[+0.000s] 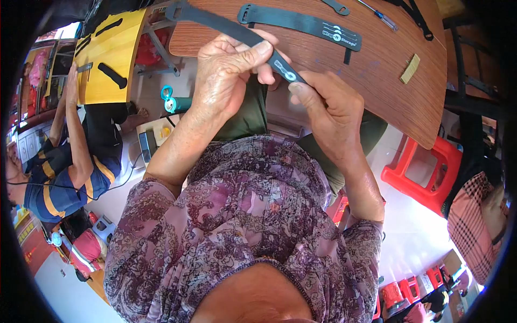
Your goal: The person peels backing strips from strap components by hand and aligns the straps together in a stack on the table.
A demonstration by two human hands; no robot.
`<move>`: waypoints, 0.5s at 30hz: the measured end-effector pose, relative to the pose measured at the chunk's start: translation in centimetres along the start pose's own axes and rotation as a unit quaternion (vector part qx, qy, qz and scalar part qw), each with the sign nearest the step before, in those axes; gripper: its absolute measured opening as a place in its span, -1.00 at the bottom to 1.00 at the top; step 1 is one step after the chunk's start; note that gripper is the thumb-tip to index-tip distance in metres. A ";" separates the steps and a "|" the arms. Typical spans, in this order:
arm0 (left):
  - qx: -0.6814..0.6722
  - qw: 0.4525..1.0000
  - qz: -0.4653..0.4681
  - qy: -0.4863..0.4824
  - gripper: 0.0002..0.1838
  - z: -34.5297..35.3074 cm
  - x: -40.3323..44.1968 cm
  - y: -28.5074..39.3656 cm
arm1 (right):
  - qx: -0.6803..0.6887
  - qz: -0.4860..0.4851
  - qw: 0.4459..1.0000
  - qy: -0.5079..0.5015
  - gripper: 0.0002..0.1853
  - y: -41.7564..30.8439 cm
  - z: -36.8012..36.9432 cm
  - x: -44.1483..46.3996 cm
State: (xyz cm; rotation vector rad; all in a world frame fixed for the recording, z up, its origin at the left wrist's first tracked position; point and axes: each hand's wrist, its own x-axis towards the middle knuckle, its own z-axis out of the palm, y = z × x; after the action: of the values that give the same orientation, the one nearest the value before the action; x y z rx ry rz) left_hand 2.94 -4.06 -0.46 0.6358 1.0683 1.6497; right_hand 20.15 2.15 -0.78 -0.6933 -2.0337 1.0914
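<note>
A long black storage strap (218, 23) with a white logo near one end is stretched between my two hands, above the edge of the wooden table. My left hand (229, 67) pinches it near its middle, thumb on top. At the logo end, my right hand (331, 105) grips the tip between thumb and fingers. The far end, with a loop hole, points up and left. Just beyond my hands, a wider dark storage strap (293, 22) marked "Wrap-It Storage" lies on the tabletop (385, 59).
On the table are a screwdriver (383, 19), a small beige block (410, 69) and more black straps (420, 19). A turquoise bottle (180, 103) is at lower left. A person in a striped shirt (64, 183) sits beside a yellow table (113, 81). A red stool (423, 175) stands right.
</note>
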 end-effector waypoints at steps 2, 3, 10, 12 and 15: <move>0.017 1.000 0.010 0.023 -0.77 -0.2 0.2 0.0 | 0.050 0.050 0.997 -0.009 -0.94 -0.1 -0.2 -0.2; 0.027 0.999 0.020 0.018 -0.75 -0.3 0.3 0.0 | 0.099 0.100 0.990 -0.016 -0.94 -0.2 -0.3 -0.2; -0.045 0.994 -0.020 -0.097 -0.55 0.4 0.7 0.5 | 0.389 0.334 0.851 -0.110 -0.85 -0.1 -2.0 1.1; -0.049 0.995 -0.015 -0.089 -0.59 0.4 0.5 0.3 | 0.419 0.371 0.822 -0.107 -0.83 0.0 -1.9 1.0; -0.025 0.998 -0.012 -0.058 -0.67 0.2 0.4 -0.2 | 0.413 0.372 0.825 -0.105 -0.82 0.0 -1.6 0.9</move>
State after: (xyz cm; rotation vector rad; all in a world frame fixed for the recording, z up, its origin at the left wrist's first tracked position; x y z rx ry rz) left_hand 3.01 -3.60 -0.59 0.6738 0.9447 1.5938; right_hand 20.87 3.57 0.13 -0.9189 -1.1756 2.3799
